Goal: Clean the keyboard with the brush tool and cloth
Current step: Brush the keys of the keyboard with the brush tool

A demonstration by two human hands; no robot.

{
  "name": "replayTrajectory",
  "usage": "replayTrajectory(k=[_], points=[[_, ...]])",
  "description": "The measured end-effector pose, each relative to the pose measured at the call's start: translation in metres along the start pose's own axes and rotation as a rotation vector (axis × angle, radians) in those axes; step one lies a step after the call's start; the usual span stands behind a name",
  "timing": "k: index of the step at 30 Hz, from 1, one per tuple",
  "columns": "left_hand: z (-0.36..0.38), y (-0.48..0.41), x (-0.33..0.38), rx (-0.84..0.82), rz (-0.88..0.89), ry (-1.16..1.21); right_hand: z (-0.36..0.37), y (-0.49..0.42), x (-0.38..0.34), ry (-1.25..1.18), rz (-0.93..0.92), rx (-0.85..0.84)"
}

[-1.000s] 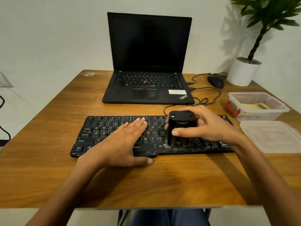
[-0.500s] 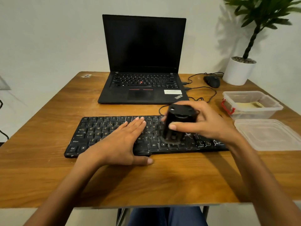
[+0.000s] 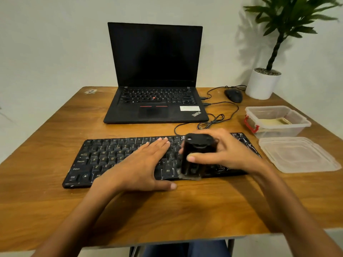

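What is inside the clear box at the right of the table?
What looks like a folded pale yellow cloth lies on the bottom of the box. The cloudy near wall hides the rest of the bottom. The lid lies beside it, not on it.

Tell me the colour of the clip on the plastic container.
Red. The clip is on the side of the container facing the keyboard; the head view shows it.

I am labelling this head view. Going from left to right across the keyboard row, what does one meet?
left hand → brush tool, gripped by the right hand → clear lid
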State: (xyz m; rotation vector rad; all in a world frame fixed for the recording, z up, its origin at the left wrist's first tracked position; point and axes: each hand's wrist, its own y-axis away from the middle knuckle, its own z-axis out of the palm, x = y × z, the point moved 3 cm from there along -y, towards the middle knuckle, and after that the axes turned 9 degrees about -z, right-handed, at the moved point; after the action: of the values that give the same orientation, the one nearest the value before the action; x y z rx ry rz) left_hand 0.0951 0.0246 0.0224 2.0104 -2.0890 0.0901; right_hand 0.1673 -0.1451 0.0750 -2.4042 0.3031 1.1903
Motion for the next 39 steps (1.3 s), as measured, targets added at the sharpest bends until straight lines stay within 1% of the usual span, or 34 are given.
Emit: replayTrajectory(k=[2,4,7,10,12,14,17,19,22,24,26,29,33,35,37,39], points=[[0.0,0.003,0.001,-0.008,-0.018,-0.031,-0.022,0.013,0.0,-0.021,0.054,0.049],[0.0,0.003,0.003,-0.003,-0.026,-0.039,-0.028,0.014,-0.006,-0.028,0.028,0.076],[0.001,0.002,0.003,0.011,-0.038,-0.05,-0.007,-0.005,-0.005,-0.006,-0.037,0.037],[0.001,0.004,0.003,0.003,-0.039,-0.061,-0.011,-0.003,0.0,0.02,0.028,0.004],[0.0,0.004,0.004,-0.008,-0.036,-0.059,-0.03,0.006,-0.001,0.022,0.085,0.044],[0.001,0.004,0.003,-0.008,-0.037,-0.054,-0.035,0.005,-0.003,0.043,0.055,0.091],[0.001,0.004,0.002,0.006,-0.03,-0.046,-0.012,-0.014,0.0,0.074,-0.018,0.041],[0.001,0.004,0.002,0.015,-0.022,-0.043,-0.01,-0.015,0.006,0.095,0.007,0.01],[0.0,0.004,0.003,-0.004,-0.02,-0.049,-0.039,0.001,0.008,0.086,0.088,0.083],[0.001,0.003,0.002,0.0,-0.022,-0.052,-0.045,0.005,0.007,0.057,0.064,0.136],[0.001,0.003,0.002,0.005,-0.023,-0.052,-0.029,-0.006,0.006,0.033,0.003,0.113],[0.001,0.004,0.001,0.008,-0.015,-0.043,-0.01,-0.015,0.012,0.034,-0.017,0.07],[-0.002,0.004,0.002,-0.024,-0.014,-0.016,-0.046,0.005,0.014,0.08,0.081,0.17],[-0.005,0.0,0.004,-0.034,-0.022,0.011,-0.052,0.005,0.011,0.058,0.04,0.201],[-0.007,-0.005,0.004,-0.004,-0.024,0.009,-0.041,-0.009,0.005,0.006,-0.026,0.173],[-0.005,-0.007,0.004,0.014,-0.044,-0.014,-0.023,-0.025,0.011,0.007,-0.053,0.093]])
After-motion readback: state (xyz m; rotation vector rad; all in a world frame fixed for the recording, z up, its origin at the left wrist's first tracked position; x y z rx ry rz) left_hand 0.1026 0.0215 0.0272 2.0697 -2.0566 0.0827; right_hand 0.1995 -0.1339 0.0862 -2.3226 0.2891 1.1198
